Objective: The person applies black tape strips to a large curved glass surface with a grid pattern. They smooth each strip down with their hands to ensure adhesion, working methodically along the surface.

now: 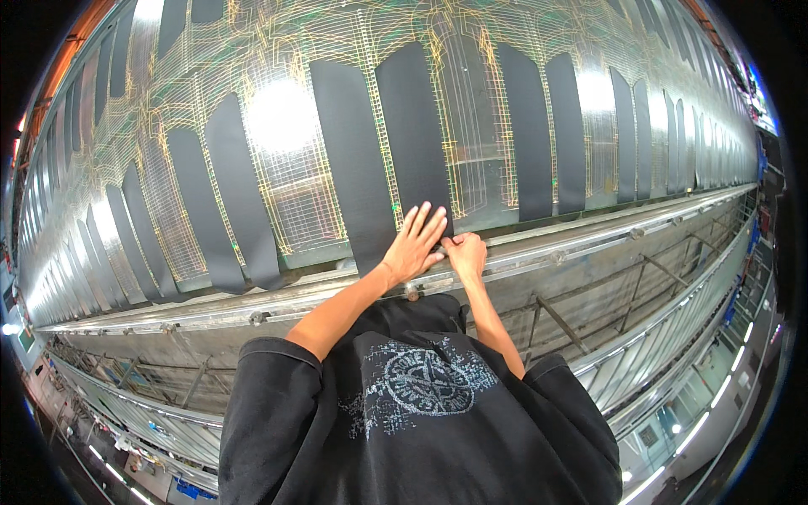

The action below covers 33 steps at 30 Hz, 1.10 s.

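A long matte black strip [411, 118] with a pointed far end lies on the glossy tabletop [290, 198], which carries many fine coloured pattern lines. My left hand [415, 244] rests flat on the strip's near end, fingers stretched and a little apart. Just right of it, my right hand [465, 254] is closed, its thumb and fingers pinching at the strip's near right corner. The pinched edge is mostly hidden by the fingers. A second black strip [347, 151] lies beside it on the left, its near end reaching over the table's edge by my left wrist.
More black strips [528, 126] lie in pairs along the table on both sides. A metal rail [581, 244] with bolts runs along the near edge, in front of my body. Below it stands a metal frame [581, 324] of thin bars. Bright reflections show on the tabletop.
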{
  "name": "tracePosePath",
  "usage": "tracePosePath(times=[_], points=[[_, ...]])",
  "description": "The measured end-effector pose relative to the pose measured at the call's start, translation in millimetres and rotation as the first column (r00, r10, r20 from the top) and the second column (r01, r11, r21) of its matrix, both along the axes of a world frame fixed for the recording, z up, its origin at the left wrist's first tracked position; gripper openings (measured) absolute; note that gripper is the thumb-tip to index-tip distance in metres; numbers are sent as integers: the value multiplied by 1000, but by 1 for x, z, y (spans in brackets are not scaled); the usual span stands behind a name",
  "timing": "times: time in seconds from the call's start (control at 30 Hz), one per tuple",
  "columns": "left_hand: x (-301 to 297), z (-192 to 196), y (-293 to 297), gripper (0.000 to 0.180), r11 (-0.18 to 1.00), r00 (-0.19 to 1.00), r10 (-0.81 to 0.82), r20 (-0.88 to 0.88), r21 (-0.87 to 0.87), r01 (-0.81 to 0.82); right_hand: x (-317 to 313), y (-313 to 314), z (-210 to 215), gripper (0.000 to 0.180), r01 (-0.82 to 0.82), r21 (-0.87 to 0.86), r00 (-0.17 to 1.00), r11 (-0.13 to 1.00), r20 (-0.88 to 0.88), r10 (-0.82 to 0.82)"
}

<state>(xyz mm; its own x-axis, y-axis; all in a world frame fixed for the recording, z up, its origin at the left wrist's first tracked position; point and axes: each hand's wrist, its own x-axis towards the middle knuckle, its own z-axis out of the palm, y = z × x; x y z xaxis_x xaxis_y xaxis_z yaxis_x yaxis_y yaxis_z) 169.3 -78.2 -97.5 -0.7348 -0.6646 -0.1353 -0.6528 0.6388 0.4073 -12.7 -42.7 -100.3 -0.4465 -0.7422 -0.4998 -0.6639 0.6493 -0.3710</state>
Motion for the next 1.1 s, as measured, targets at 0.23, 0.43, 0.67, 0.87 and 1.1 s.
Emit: tracePosePath(times=[0.23, 0.43, 0.67, 0.87, 1.1], points=[[34, 20, -2, 52, 930, 955, -93, -283, 318, 185, -23, -10, 11, 27, -208, 152, 978, 966, 28, 206], [93, 43, 0, 24, 742, 642, 659, -391, 477, -471, 4, -28, 67, 33, -56, 145, 888, 988, 459, -17], [161, -4, -138, 66, 881, 883, 468, -23, -62, -469, 95, 22, 18, 39, 226, 201, 624, 953, 721, -300], [161, -24, -243, 70, 919, 938, 347, 21, -207, -336, 130, 27, 18, 43, 468, 140, 559, 872, 717, -416], [160, -44, -255, 71, 918, 940, 334, 78, -253, -305, 137, 24, 37, 48, 270, 89, 755, 959, 598, -268]])
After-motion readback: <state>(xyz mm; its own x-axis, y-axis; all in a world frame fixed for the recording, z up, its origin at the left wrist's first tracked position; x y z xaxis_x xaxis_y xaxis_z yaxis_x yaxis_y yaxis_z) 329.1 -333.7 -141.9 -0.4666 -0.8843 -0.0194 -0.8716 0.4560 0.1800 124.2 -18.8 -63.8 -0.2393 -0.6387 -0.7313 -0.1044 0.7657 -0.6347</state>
